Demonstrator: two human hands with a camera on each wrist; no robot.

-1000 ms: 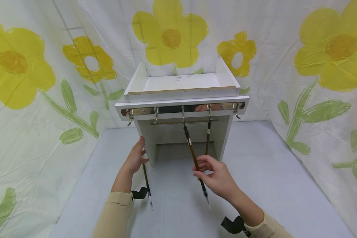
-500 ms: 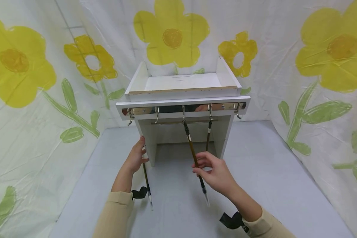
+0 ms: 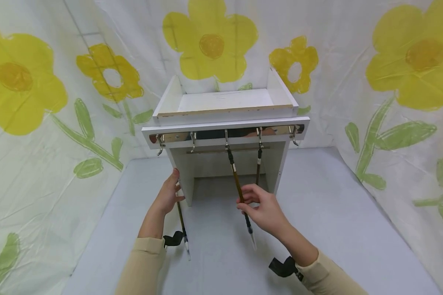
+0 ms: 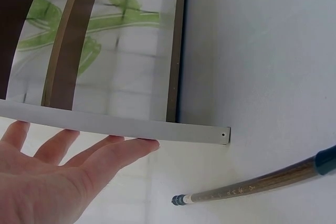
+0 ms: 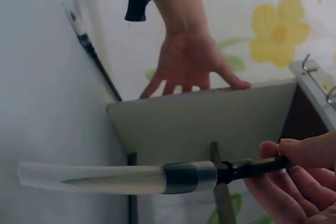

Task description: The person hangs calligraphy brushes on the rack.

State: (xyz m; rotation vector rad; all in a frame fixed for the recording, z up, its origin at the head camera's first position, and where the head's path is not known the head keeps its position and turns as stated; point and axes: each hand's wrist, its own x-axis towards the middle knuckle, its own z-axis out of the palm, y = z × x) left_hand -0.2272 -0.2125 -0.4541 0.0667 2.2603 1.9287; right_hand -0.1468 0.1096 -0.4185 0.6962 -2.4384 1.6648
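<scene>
A writing brush (image 3: 237, 180) with a dark wooden handle and a clear cap over its bristles slants down from the middle hook of a white rack (image 3: 225, 123). My right hand (image 3: 261, 207) pinches its lower handle between thumb and fingers; the right wrist view shows the capped brush tip (image 5: 184, 178) jutting past the fingertips. My left hand (image 3: 165, 196) has its fingers spread along the edge of the rack's left side panel (image 4: 121, 124). Behind the held brush, a second brush (image 3: 259, 166) hangs from the hook to the right, its lower part hidden by my right hand.
Another capped brush (image 3: 182, 225) lies on the pale tabletop (image 3: 317, 213) beside my left wrist. The outermost hooks, such as the left hook (image 3: 160, 144), carry nothing. An open shelf (image 3: 225, 100) tops the rack, with a flowered curtain (image 3: 336, 82) behind and at both sides.
My right hand has risen slightly and drifted left, and the capped end of the brush swings up and left with it. The left hand stays in place at the panel.
</scene>
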